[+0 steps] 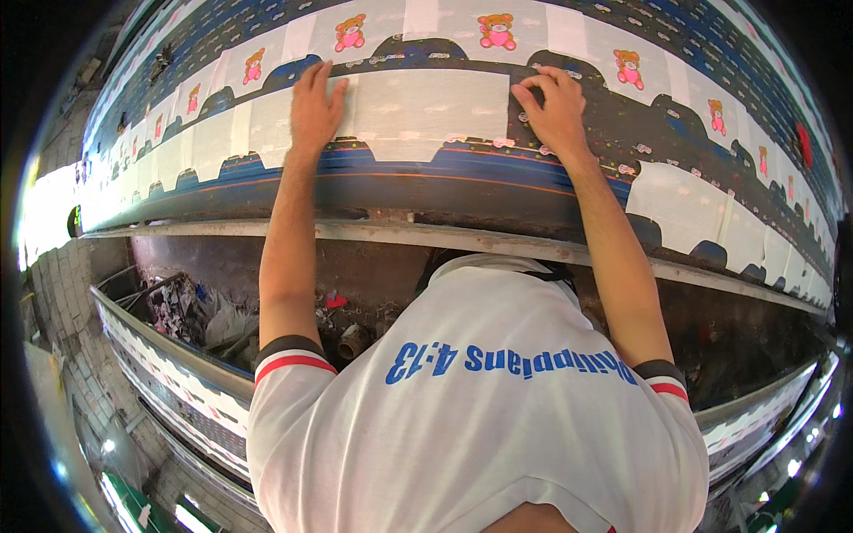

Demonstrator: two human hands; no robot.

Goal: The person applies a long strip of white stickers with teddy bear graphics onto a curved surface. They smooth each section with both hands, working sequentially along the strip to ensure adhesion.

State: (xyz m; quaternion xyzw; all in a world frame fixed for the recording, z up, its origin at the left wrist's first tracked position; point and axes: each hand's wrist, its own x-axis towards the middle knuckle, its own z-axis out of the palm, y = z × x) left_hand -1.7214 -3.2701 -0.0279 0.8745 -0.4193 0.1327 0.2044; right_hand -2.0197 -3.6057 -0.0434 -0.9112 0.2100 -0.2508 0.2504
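A white fabric piece (426, 111) with cut-out notches along its near edge lies flat on the long dark table between my hands. My left hand (317, 111) rests over its left end, where it meets more white pieces; the fingers are stretched out and the thumb is apart. At the right end, my right hand (558, 111) has its thumb and forefinger curled together in a pinch at the far right corner of the piece. Beyond, a row of white pieces carries printed pink-and-brown teddy bears (498, 32).
Another notched white piece (684, 209) lies to the right, past a dark gap. A pale rail (382, 231) runs along the table's near edge. Scraps and plastic (222, 315) fill a trough below left. A red item (804, 144) sits at the far right.
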